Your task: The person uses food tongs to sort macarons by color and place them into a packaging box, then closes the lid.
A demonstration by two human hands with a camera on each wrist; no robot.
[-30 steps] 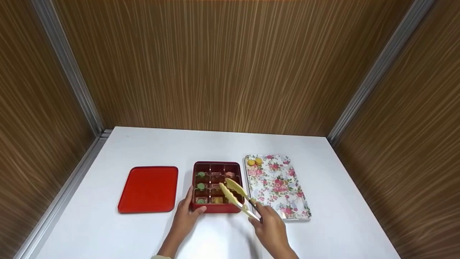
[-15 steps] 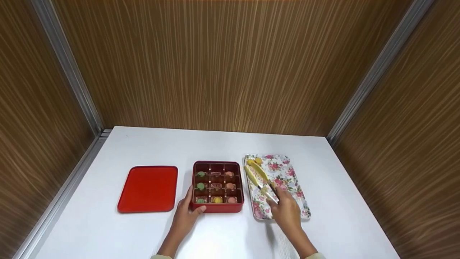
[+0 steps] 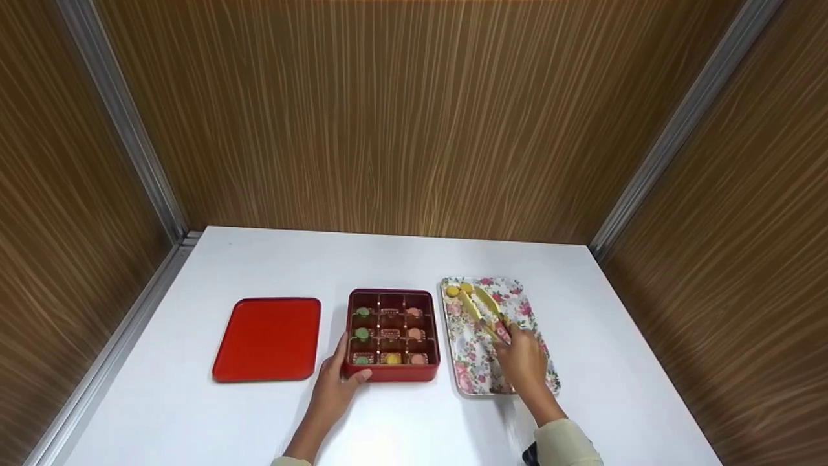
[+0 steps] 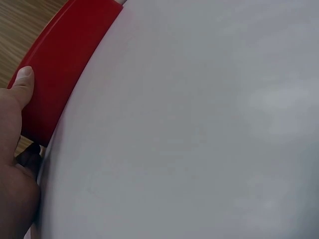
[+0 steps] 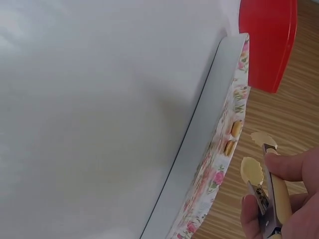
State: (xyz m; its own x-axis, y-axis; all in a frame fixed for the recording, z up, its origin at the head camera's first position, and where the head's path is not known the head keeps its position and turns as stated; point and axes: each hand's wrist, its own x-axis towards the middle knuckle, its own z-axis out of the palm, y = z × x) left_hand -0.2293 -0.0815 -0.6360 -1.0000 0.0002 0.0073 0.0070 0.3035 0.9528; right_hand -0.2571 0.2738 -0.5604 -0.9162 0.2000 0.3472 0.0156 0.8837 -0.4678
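Note:
My left hand [image 3: 333, 388] grips the front left corner of a dark red box [image 3: 392, 373], thumb on its front wall. Inside the box's compartments, green macarons [image 3: 362, 333] line the left column and pink macarons [image 3: 414, 334] the right. A yellow macaron [image 3: 392, 358] lies in the front middle compartment; the two behind it show bare liner. Over the floral tray [image 3: 474, 369], my right hand [image 3: 522, 356] holds yellow-tipped tongs [image 3: 471, 307], their arms spread and nothing between them. Two yellow macarons [image 3: 453, 292] lie side by side at the tray's back left corner, just beyond the tips.
A flat red lid [image 3: 268, 340] lies left of the box on the white table [image 3: 388, 427]. The tray stands close to the box's right side. Wood-grain panels [image 3: 401, 129] enclose the back and both sides.
My right hand has moved the tongs rightward from above the box to over the tray, near the yellow macarons. A pink macaron shows in the box's front right compartment. The left hand has stayed put.

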